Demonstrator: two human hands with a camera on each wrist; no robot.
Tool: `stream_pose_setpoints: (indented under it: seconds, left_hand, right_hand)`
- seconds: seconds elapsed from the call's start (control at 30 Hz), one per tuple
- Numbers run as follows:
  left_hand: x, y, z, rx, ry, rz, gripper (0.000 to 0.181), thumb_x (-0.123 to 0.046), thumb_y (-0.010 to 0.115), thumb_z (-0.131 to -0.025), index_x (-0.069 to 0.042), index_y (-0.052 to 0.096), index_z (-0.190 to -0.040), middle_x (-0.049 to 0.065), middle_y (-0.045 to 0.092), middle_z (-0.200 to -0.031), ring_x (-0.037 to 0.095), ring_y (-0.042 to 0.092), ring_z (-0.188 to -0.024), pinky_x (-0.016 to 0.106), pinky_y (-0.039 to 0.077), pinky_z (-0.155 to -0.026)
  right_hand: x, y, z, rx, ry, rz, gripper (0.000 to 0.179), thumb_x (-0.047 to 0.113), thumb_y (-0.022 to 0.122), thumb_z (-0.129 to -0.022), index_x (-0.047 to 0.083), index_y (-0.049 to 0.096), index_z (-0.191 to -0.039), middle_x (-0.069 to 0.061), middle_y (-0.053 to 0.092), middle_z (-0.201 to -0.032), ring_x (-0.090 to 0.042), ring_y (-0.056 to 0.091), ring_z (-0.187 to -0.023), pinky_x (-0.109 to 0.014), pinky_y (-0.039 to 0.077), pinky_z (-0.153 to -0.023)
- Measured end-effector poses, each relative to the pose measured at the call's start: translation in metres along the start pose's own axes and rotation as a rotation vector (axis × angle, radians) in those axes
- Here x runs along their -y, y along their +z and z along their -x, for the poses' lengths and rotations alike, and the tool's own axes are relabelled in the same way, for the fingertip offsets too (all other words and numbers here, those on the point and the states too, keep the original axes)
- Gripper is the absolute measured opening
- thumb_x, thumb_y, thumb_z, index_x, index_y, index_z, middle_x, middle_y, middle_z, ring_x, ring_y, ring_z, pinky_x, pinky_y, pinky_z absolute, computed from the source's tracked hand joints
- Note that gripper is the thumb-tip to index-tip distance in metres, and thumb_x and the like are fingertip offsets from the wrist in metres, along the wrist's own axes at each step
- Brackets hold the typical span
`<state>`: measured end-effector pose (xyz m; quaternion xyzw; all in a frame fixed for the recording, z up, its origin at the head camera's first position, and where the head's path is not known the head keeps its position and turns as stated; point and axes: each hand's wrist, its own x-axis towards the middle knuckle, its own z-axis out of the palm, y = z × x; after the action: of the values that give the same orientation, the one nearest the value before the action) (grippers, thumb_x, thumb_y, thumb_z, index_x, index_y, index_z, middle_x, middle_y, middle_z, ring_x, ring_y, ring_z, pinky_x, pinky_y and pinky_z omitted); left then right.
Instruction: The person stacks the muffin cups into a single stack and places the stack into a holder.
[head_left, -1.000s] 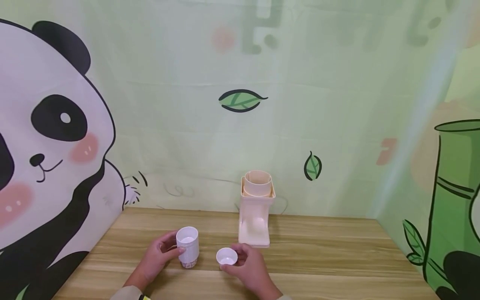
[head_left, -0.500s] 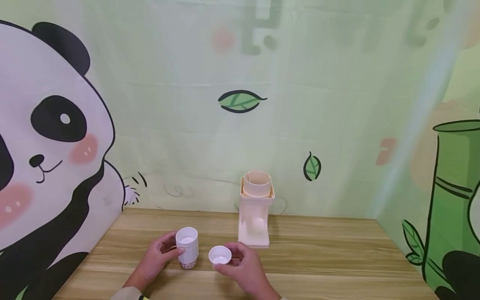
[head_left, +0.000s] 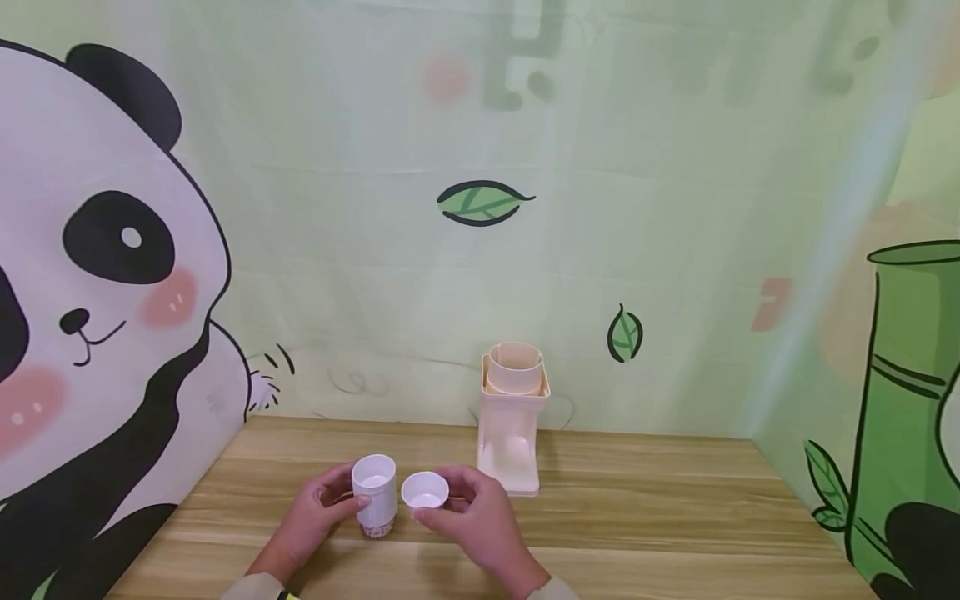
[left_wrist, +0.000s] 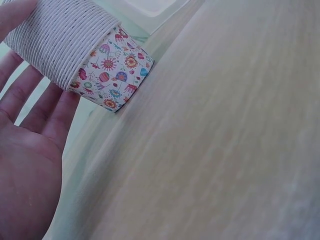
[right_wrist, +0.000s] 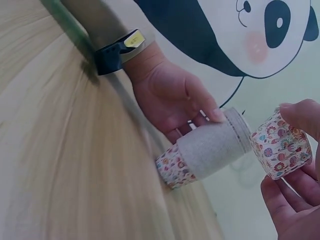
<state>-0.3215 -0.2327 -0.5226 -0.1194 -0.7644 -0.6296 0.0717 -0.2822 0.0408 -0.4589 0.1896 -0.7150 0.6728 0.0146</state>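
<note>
My left hand [head_left: 315,512] grips a stack of nested paper cups [head_left: 378,504], thumb in front and fingers behind, its base down at the tabletop. Many white rims form a ribbed band in the left wrist view, above the lowest cup's colourful flower print [left_wrist: 112,70]. A single paper cup [head_left: 425,492] is pinched by my right hand [head_left: 483,521] just right of the stack, mouth up and raised above the table. Seen from the right wrist, this flowered cup [right_wrist: 280,145] has its base facing me near the stack's top rim [right_wrist: 239,127].
Behind the hands stands a pale pink dispenser [head_left: 510,433] with a round tube [head_left: 516,368] in its top, close to the back wall cloth [head_left: 360,250]. The wooden table [head_left: 637,517] extends to both sides.
My right hand has moved left and upward with the single cup, bringing it close beside the stack. The left hand and its stack have stayed in place.
</note>
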Motion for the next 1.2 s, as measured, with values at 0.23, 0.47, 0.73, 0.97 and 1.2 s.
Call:
stream_pose_setpoints:
  seconds: [0.23,0.47,0.73,0.97,1.2]
  left_hand:
    - [-0.001,0.001,0.001,0.002,0.005,0.014,0.051,-0.005,0.074,-0.091,0.006,0.057,-0.138,0.014,0.071,-0.124,0.002,0.065,-0.106,0.02,0.052,-0.091]
    - [0.001,0.0,0.001,0.021,0.024,0.03,0.051,-0.005,0.073,-0.091,0.007,0.056,-0.137,-0.013,0.073,-0.113,0.002,0.066,-0.105,0.02,0.053,-0.091]
    - [0.0,0.0,-0.001,0.01,-0.019,0.002,0.052,-0.009,0.075,-0.091,0.003,0.058,-0.138,-0.012,0.072,-0.114,0.002,0.065,-0.106,0.02,0.052,-0.092]
    - [0.0,0.001,-0.003,0.01,0.008,0.012,0.049,-0.006,0.074,-0.091,0.005,0.058,-0.136,-0.013,0.072,-0.113,0.003,0.066,-0.106,0.02,0.052,-0.092]
    - [-0.002,0.001,-0.001,0.019,0.001,0.04,0.049,-0.005,0.073,-0.091,0.007,0.057,-0.136,-0.014,0.072,-0.115,0.001,0.066,-0.107,0.02,0.053,-0.092]
  right_hand:
    - [0.006,0.007,-0.009,0.001,-0.017,-0.012,0.054,0.016,0.09,-0.078,-0.002,0.067,-0.125,-0.014,0.074,-0.114,-0.019,0.07,-0.104,-0.032,0.059,-0.092]
    - [0.011,0.017,-0.019,-0.001,-0.022,-0.023,0.056,0.015,0.089,-0.079,-0.003,0.066,-0.127,-0.016,0.074,-0.116,-0.024,0.071,-0.106,-0.035,0.059,-0.093]
    - [0.006,0.029,-0.036,-0.013,-0.039,-0.042,0.051,0.014,0.088,-0.08,0.002,0.069,-0.125,-0.014,0.075,-0.114,-0.023,0.072,-0.104,-0.024,0.059,-0.087]
    - [0.004,0.039,-0.046,-0.015,-0.027,-0.031,0.05,0.015,0.089,-0.08,0.003,0.07,-0.124,-0.012,0.076,-0.112,-0.021,0.073,-0.101,-0.022,0.059,-0.086]
    - [0.001,0.048,-0.054,-0.006,-0.033,-0.015,0.05,0.015,0.088,-0.08,0.002,0.069,-0.124,-0.012,0.076,-0.112,-0.016,0.072,-0.101,-0.025,0.059,-0.088]
